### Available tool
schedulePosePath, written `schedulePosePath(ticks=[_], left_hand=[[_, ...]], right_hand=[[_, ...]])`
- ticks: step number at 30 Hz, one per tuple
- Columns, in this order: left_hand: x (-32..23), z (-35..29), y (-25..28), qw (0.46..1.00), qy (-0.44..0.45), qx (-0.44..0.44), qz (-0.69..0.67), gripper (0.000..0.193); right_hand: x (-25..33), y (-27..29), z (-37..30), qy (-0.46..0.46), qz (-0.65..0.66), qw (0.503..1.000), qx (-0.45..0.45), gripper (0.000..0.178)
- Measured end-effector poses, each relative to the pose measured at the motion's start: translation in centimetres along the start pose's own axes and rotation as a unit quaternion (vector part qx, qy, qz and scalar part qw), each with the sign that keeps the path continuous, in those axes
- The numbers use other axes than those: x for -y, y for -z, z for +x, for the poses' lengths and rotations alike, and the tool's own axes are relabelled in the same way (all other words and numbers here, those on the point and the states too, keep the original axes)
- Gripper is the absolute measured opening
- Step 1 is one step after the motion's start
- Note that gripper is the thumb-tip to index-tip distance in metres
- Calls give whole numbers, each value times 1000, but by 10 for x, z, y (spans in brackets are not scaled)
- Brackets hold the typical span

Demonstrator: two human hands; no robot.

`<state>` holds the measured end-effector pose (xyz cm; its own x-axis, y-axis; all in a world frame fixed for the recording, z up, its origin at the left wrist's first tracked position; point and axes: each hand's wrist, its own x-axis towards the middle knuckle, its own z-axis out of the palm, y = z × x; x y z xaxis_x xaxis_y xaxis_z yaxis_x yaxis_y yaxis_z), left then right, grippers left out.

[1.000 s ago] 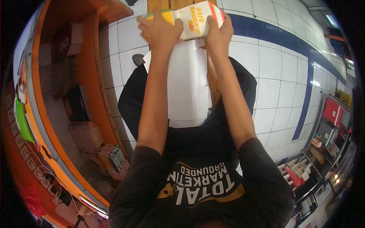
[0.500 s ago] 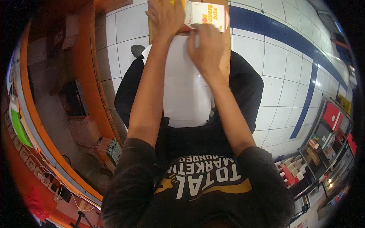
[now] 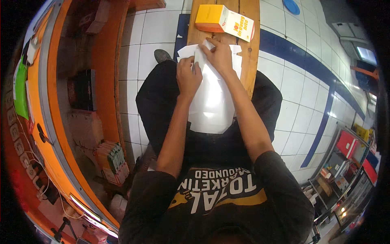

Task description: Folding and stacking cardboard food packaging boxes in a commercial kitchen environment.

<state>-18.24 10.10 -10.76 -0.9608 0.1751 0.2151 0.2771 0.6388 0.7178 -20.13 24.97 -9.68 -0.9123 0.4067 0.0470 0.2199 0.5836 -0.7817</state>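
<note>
A flat, unfolded white carton blank (image 3: 211, 107) lies over my lap and the near end of a wooden bench, its glossy surface catching the light. At its far end my right hand (image 3: 220, 59) pinches a raised edge between closed fingers. To its left, my left hand (image 3: 189, 77) has bent fingers closed round a narrow upright fold of the same blank. Just beyond both hands, a folded yellow and white carton box (image 3: 210, 18) with an orange side rests on the bench, touched by neither hand.
The wooden bench (image 3: 248, 61) runs away from me between my legs. On the left stands an orange counter (image 3: 57, 81) with shelves and stacked packs (image 3: 111, 158). White tiled floor (image 3: 294, 91) with blue bands lies to the right, near a metal rack (image 3: 325, 175). A blue round lid-like thing (image 3: 291, 6) is far off.
Both hands have left the yellow and white box, which now sits on the bench. They have come nearer and taken hold of the white carton blank. The view has shifted too.
</note>
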Motion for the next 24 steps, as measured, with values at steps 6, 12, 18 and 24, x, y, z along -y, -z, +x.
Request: schedulePosePath(ticks=[6,12,18,24], left_hand=[[-14,8,-8,1000,4,-14,21,23],[-50,8,18,968,90,-2,-232,15],[-114,-20,48,876,163,7,-454,11],[-149,-53,72,881,163,4,-443,12]], right_hand=[[-19,2,-2,8,72,997,-32,24],[6,51,-32,-49,268,961,-47,19],[34,112,-90,-19,287,950,-124,16],[71,129,-141,-113,416,897,-99,10]])
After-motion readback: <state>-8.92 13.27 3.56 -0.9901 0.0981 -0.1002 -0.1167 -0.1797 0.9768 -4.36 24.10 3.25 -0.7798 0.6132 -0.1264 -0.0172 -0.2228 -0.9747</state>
